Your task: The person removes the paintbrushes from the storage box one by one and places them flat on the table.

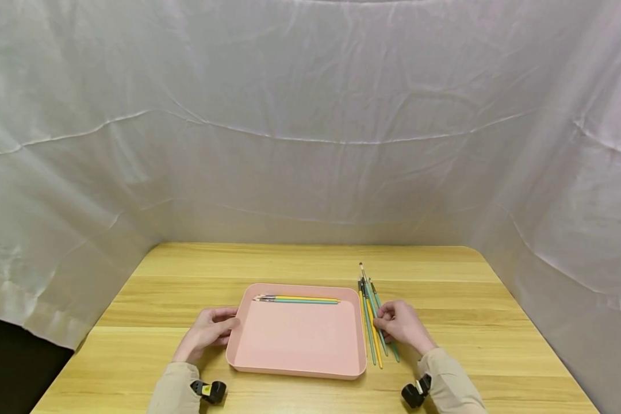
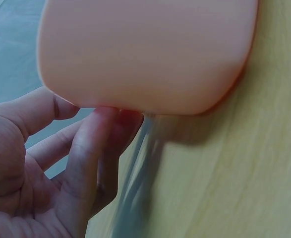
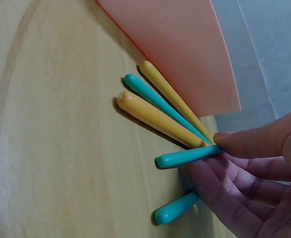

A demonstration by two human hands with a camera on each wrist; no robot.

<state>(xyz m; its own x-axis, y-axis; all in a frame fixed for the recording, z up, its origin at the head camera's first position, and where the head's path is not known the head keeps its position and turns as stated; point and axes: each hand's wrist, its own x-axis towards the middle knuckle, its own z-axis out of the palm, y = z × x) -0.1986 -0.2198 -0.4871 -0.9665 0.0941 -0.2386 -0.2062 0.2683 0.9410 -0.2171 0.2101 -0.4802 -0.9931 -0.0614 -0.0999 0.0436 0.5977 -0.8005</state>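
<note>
A pink tray [image 1: 297, 339] sits on the table, with several paintbrushes [image 1: 305, 300], yellow and teal, lying along its far side. My left hand [image 1: 207, 333] pinches the tray's left rim between thumb and fingers; the left wrist view shows the fingertips [image 2: 103, 116] at the tray wall. To the right of the tray, more yellow and teal paintbrushes lie in a loose fan, bristles pointing away. Among them, my right hand [image 1: 402, 323] pinches a teal paintbrush [image 3: 185, 157] by its handle. Another teal paintbrush [image 3: 177, 208] lies under that hand, partly hidden by its fingers.
Beneath everything is a wooden table [image 1: 471, 333]. Pale curtains [image 1: 310, 178] hang behind it and along both sides. Close beside the tray's right wall lies a yellow paintbrush [image 3: 172, 94]. A dark area [image 1: 15, 356] shows at the lower left.
</note>
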